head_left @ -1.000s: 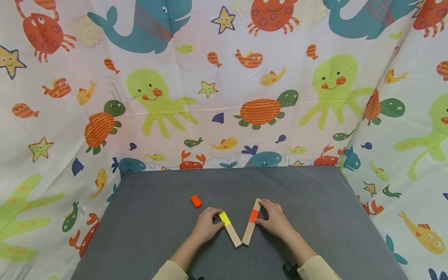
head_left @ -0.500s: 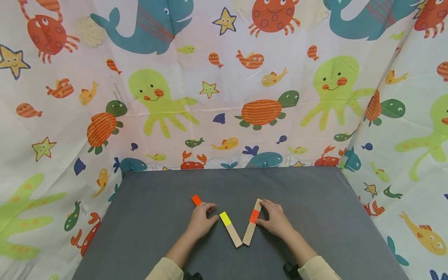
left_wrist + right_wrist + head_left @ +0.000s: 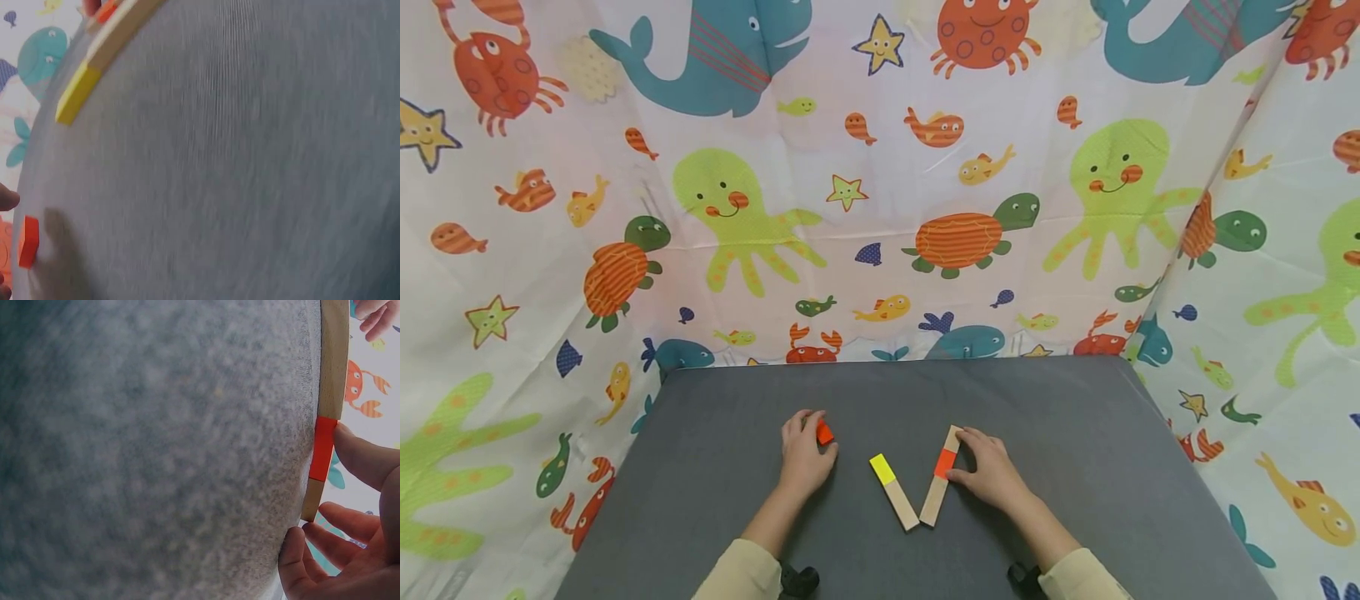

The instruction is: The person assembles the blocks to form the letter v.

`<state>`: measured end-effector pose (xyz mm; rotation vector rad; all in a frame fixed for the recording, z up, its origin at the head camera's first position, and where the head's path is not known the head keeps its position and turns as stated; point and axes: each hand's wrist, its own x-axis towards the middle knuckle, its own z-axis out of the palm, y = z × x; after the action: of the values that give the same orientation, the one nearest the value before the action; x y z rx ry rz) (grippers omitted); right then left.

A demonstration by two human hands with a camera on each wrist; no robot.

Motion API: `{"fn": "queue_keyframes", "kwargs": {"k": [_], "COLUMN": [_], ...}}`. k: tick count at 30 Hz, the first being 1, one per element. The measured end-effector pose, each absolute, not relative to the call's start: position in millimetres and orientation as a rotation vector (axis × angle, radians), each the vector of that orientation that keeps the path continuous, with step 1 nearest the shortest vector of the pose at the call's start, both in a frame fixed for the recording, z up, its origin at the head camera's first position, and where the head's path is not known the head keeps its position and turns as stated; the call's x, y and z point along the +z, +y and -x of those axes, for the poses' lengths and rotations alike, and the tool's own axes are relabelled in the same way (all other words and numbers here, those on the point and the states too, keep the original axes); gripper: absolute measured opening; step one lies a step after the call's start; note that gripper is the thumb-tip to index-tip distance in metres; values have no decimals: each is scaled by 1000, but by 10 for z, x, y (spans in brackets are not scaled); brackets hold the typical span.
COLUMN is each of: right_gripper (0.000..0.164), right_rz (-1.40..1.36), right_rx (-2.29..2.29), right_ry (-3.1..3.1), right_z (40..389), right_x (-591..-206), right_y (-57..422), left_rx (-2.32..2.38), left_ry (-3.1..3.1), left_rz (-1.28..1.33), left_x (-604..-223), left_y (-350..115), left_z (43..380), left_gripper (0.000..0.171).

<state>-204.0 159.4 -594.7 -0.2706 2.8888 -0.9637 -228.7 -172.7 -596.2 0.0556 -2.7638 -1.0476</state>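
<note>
Two slanted rows of blocks meet near their lower ends in a V. The left row has a yellow block (image 3: 882,469) above a long plain wooden block (image 3: 901,505). In the right row, an orange block (image 3: 322,449) lies between a long wooden block (image 3: 334,359) and a short one (image 3: 312,501). My right hand (image 3: 988,467) holds this row, thumb at the orange block's side, fingertips around the short block's end. Farther left, my left hand (image 3: 805,454) spreads thumb and fingers around a loose orange block (image 3: 28,242), with gaps visible in the left wrist view.
A grey cloth-covered table (image 3: 1037,400) lies under the blocks. Behind it hangs a white curtain (image 3: 850,233) with printed sea animals, continuing along both sides. Dark straps (image 3: 797,581) show near the sleeves.
My left hand has left the yellow block and moved left and away from me to the loose orange block. My right hand and both rows stay where they were.
</note>
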Motion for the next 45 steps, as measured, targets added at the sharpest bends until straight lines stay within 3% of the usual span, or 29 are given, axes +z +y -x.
{"fn": "queue_keyframes", "kwargs": {"k": [12,45], "right_gripper": [74,74], "right_rz": [281,252], "right_rx": [-966,-971], "right_ry": [2901,2878], "right_z": [2041,2037], "right_x": [-5966,-5967], "right_y": [1603,1599], "left_rx": [-1004,-1134], "left_ry": [-2892,-2870], "left_rz": [-25,-200], "left_x": [-6038,-6032], "left_y": [-1875,-1841], "left_z": [2393,2333], "left_gripper": [66,54]}}
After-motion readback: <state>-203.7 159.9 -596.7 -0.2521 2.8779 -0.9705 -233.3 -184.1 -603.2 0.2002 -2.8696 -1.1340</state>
